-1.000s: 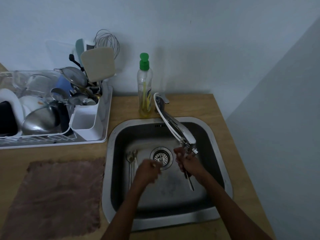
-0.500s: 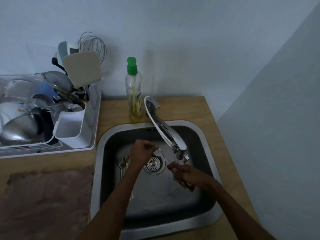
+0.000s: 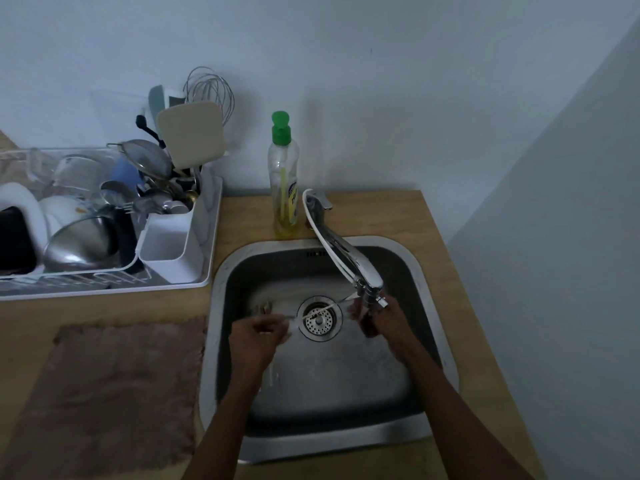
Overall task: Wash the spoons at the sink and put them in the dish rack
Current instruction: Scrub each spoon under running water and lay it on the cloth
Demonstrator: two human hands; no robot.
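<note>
Left hand (image 3: 258, 336) pinches one blurred end of a spoon (image 3: 332, 305). The spoon's long axis runs rightward across the drain (image 3: 318, 327) to the right hand (image 3: 384, 318), which is curled beneath the tap (image 3: 360, 271); whether it grips anything cannot be determined. Further spoons (image 3: 265, 308) lie in the sink (image 3: 346, 441), mostly hidden. The dish rack (image 3: 104, 289) stands on the surface (image 3: 381, 216), on the left hand's side.

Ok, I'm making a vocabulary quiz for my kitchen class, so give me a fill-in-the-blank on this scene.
The soap bottle has a ___ cap.
The dish rack stands to the ___ of the tap.
The left hand and right hand are both inside the steel ___.
Missing words: green, left, sink.
</note>
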